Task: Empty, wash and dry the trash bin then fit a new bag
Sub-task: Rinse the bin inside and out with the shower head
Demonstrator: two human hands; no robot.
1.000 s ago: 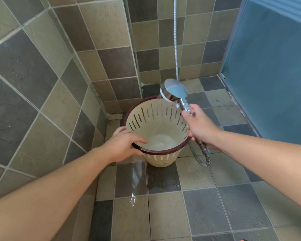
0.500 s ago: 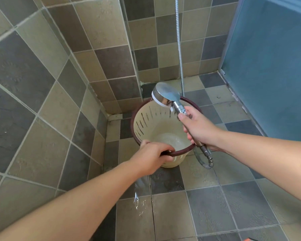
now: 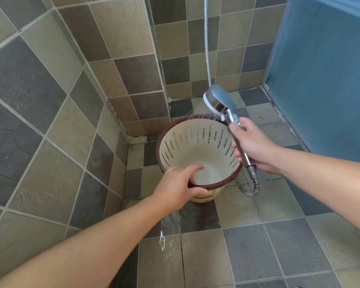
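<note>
The trash bin (image 3: 197, 154) stands on the tiled floor (image 3: 216, 256) in the corner of a shower stall, its mouth tipped toward the person. Its long axis leans back toward the corner, and a little water lies in its bottom. The left hand (image 3: 179, 187) grips the near edge of the dark red rim (image 3: 216, 185), fingers (image 3: 192, 170) curled over into the bin and thumb outside. The right hand (image 3: 250, 147) is wrapped round the handle of the shower head (image 3: 219, 100), which hangs just above the far right of the rim with its face turned down and left; thin jets of water cross the far rim. The left hand is nearer and controls the tilt, so rinsing the rest of the inside wall probably means turning the bin under the spray. Walls (image 3: 71, 100) close in on the left and behind; a frosted door (image 3: 324, 80) stands to the right. Open floor lies toward the person, wet and likely slippery. The hose (image 3: 249, 192) loops just right of the bin's base.
</note>
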